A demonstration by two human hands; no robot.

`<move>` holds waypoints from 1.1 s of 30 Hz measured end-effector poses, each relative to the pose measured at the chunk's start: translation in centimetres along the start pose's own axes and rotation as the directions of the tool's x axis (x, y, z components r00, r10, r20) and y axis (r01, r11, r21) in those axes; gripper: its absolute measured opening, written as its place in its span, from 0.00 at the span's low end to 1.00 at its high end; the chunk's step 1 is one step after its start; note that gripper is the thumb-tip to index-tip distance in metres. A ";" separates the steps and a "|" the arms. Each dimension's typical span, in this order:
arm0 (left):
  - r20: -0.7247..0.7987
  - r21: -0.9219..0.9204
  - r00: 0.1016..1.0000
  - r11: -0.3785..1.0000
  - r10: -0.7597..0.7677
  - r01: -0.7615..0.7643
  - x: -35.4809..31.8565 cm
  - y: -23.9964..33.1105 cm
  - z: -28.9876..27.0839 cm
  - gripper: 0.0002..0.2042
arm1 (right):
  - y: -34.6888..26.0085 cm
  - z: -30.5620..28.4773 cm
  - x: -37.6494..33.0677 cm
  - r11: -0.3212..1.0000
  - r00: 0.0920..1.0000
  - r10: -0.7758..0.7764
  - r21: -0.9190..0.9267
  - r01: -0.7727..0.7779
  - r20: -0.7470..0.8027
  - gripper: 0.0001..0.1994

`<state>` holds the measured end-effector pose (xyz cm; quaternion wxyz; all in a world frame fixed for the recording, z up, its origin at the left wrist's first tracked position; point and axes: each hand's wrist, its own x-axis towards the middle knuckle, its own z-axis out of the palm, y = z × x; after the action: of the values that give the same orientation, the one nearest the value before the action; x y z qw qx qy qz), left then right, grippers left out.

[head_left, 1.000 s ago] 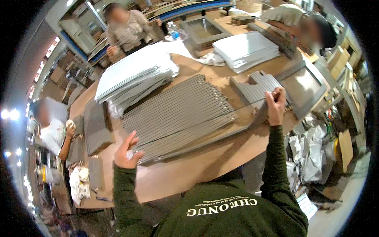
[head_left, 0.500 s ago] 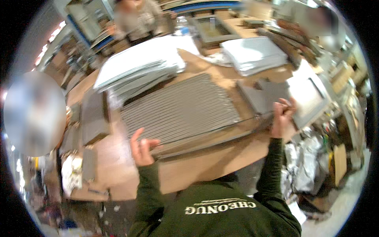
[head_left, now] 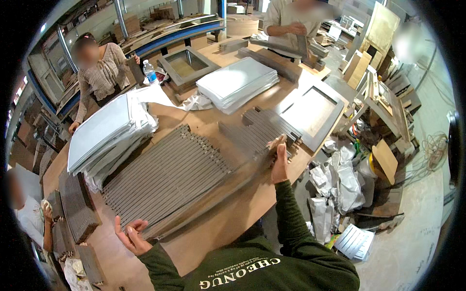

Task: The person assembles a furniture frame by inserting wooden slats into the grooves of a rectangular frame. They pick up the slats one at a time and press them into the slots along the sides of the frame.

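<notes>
A long grey strip runs slantwise along the near side of a flat row of several like strips on the brown table. My left hand cups the strip's left end, palm against it and fingers curled up. At the strip's right end, my right hand grips it, beside a pile of shorter grey strips. The strip looks slightly raised and blurred between my hands.
Stacks of white-wrapped panels lie at the left and at the back. Grey frames and a water bottle are on the table. Other people work at the back left, back and left edge. Crumpled paper litters the floor.
My left hand has moved from the top of the strips to the strip's left end at the near table edge. My right hand stays at the right end. My head has turned.
</notes>
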<state>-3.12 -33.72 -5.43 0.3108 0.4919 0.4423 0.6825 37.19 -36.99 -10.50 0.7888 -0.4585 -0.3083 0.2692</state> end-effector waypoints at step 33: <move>-0.194 0.086 0.981 0.996 -0.003 0.020 2.1 -2.7 -4.3 0.23 | 1.6 1.4 -3.0 0.996 0.997 0.068 0.050 -0.070 0.036 0.34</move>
<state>-7.86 -32.05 -7.55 0.2484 0.4335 0.5029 0.7053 33.91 -37.63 -12.13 0.7850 -0.4440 -0.2989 0.3119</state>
